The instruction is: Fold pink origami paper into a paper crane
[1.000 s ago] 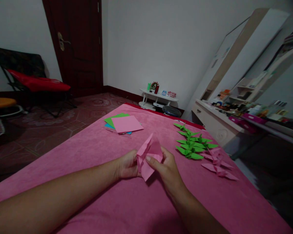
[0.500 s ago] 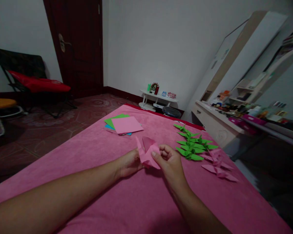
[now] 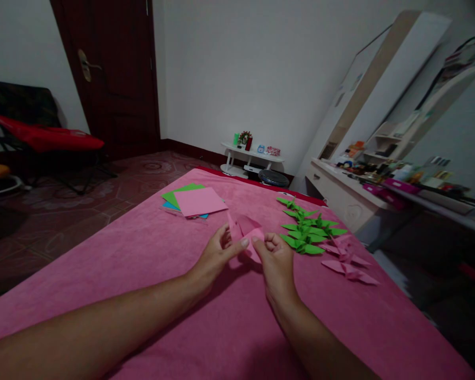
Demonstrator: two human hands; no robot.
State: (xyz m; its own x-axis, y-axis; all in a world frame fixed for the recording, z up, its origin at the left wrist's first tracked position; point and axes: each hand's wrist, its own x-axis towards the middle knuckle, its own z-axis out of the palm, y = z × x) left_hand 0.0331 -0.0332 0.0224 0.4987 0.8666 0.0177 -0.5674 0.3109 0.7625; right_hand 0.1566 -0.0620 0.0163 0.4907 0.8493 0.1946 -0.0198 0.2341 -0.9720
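A partly folded pink paper [image 3: 246, 228] is pinched between both hands just above the pink cloth-covered table [image 3: 150, 253]. My left hand [image 3: 217, 253] grips its left side with thumb and fingers closed. My right hand [image 3: 275, 258] pinches its right edge, fingers curled. A stack of flat sheets [image 3: 193, 200], pink on top with green and blue beneath, lies beyond the hands. To the right lie several folded green paper cranes [image 3: 306, 232] and a few pink cranes [image 3: 346, 261].
A dark door [image 3: 111, 74] and a folding chair with a red cushion [image 3: 43, 138] stand at the back left. A small white shelf [image 3: 251, 158] sits by the far wall. A cluttered dresser [image 3: 364, 184] with a mirror runs along the right.
The pink paper has been folded smaller and lowered from a raised, opened shape. Both hands shifted slightly away from me, and the camera turned a little right.
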